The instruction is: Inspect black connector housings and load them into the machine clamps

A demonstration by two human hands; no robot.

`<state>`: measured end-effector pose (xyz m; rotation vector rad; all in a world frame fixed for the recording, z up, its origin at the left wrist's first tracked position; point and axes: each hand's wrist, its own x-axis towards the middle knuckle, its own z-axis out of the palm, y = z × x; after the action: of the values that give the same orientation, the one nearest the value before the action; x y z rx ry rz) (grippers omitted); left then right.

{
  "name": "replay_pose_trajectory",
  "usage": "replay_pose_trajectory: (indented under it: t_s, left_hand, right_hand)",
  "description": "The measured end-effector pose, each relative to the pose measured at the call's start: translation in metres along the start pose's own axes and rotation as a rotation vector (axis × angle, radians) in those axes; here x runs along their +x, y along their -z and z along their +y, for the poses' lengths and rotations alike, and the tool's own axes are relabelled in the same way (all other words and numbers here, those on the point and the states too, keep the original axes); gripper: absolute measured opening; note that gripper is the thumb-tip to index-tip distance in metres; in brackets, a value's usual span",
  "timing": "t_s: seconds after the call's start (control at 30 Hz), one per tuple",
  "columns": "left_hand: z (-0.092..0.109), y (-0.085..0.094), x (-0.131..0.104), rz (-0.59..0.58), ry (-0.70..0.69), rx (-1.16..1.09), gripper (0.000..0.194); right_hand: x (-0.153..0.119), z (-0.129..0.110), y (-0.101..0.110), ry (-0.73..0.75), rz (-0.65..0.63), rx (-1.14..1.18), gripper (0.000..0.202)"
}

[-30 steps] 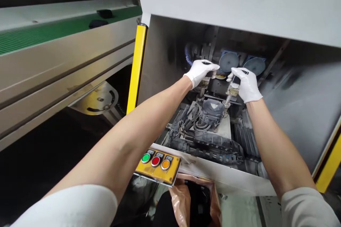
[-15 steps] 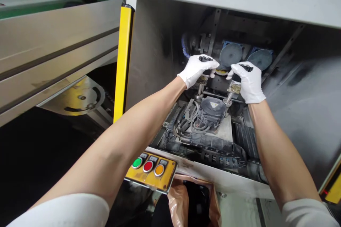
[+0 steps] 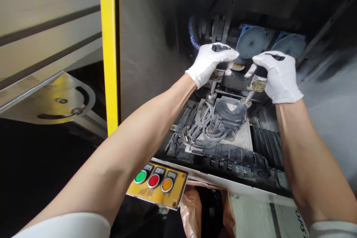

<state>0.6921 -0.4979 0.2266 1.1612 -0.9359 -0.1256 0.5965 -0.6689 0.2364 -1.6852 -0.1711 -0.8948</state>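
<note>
Both of my hands wear white gloves and reach inside a machine cabinet. My left hand (image 3: 211, 61) is closed around a small glossy black part (image 3: 220, 48), right above a worn metal block (image 3: 216, 76) on a post. Its fellow, my right hand (image 3: 280, 76), grips a similar black part (image 3: 275, 57) over a second fixture block (image 3: 258, 84). The gloves cover most of both parts, so I cannot tell whether they touch the blocks. Beyond my fingers are two round grey discs (image 3: 252, 42) on blue mounts.
Below my hands sits a dusty motor unit (image 3: 229, 113) with cables and a cable chain (image 3: 234, 154). A yellow button box (image 3: 158, 186) with green, red and orange buttons is at the front, beside a brown plastic bag (image 3: 191, 208). A yellow post (image 3: 108, 52) edges the opening.
The view has shifted closer and tilted down, so the cabinet interior looks larger. Both hands remain at the two fixtures, each still holding its black part.
</note>
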Motion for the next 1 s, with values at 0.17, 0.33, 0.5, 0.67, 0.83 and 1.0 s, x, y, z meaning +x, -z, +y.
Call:
replay_pose_trajectory:
  t_s: [0.17,0.33,0.5,0.67,0.83,1.0]
  left_hand:
    - [-0.003,-0.002,0.001,0.012,0.004,-0.070,0.010]
    - [0.000,0.001,0.002,0.003,0.046,-0.084,0.014]
    - [0.012,0.006,0.005,-0.044,0.210,-0.151,0.028]
    - [0.017,-0.003,0.014,0.094,0.424,-0.201,0.032]
    - [0.013,-0.010,0.014,0.154,0.356,-0.124,0.010]
    - [0.009,-0.010,0.018,0.169,0.296,-0.083,0.017]
  right_hand:
    - [-0.001,0.005,0.000,0.057,0.046,-0.001,0.011]
    - [-0.001,0.007,0.001,0.041,0.058,0.005,0.012]
    - [-0.003,-0.003,0.004,-0.089,0.034,0.043,0.014]
    - [0.000,-0.017,0.002,-0.441,0.006,0.152,0.043]
    - [0.008,-0.010,0.000,-0.406,0.057,0.105,0.025]
    - [0.010,-0.002,-0.002,-0.374,0.059,0.067,0.027]
